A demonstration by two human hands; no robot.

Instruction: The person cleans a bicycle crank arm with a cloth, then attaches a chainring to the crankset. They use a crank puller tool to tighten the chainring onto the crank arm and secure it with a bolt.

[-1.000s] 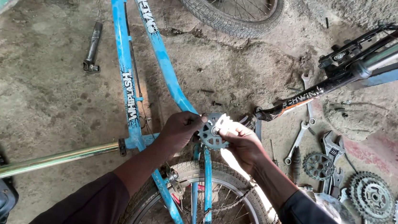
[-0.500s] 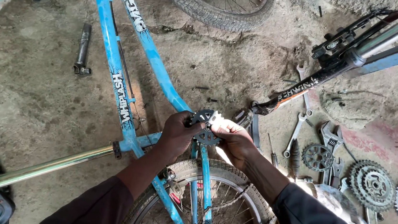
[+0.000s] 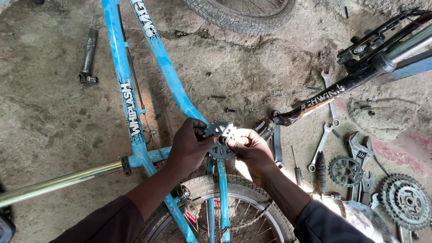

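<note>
A small dark metal toothed sprocket (image 3: 220, 139) is held at the centre of the scene, pressed against the junction of a bright blue bicycle frame (image 3: 125, 85) just above the treaded rear tyre (image 3: 244, 184). The left hand (image 3: 189, 146) closes its fingers around the sprocket's nine o'clock edge; the right hand (image 3: 253, 150) pinches its three o'clock edge, fingers curled tight. Both hands cover much of the part, so how it sits on the frame cannot be told. At eight o'clock a shiny chrome tube (image 3: 43, 187) runs out from the frame. At three o'clock, on the rough concrete floor (image 3: 29, 110), lie steel spanners (image 3: 321, 141), an adjustable wrench (image 3: 359, 148), a screwdriver (image 3: 295, 166) and several grey toothed cogs (image 3: 405, 200). At twelve o'clock lies a knobbly black wheel (image 3: 225, 10); at ten o'clock, well apart, a dark metal stem (image 3: 89, 55).
</note>
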